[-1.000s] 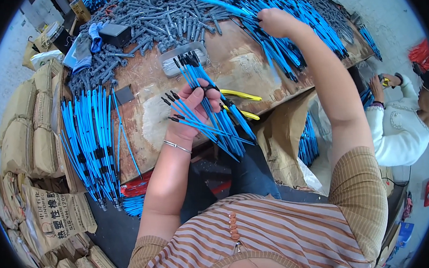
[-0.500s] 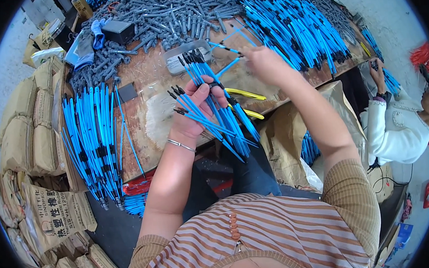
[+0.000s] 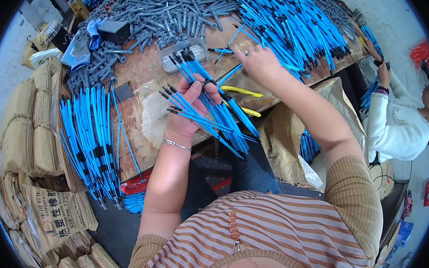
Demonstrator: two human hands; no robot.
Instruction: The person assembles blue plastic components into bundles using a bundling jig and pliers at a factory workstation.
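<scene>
My left hand (image 3: 199, 91) is closed round a bundle of blue rods (image 3: 231, 125) with black tips. Several rods fan out separately across its palm. Over the table, the fingers of my right hand (image 3: 261, 66) are pinched at the end of a single blue rod (image 3: 216, 50), which crosses another loose rod; my thumb is mostly hidden. A tool with yellow handles (image 3: 244, 91) lies partly behind the bundle. Just beyond my left hand stands a clear plastic box (image 3: 163, 63) with thin pale pieces in it.
Grey plastic parts (image 3: 168, 16) heap along the far side. Blue rods pile up at the far right (image 3: 296, 26) and at the left edge (image 3: 89, 136). A paper sack (image 3: 278, 135) stands below the table edge. Another person's hand (image 3: 384, 76) works at the right.
My right hand has shifted slightly left, and a loose rod by it now lies at a different angle. The left hand keeps its bundle. The other person's hand has moved a little lower.
</scene>
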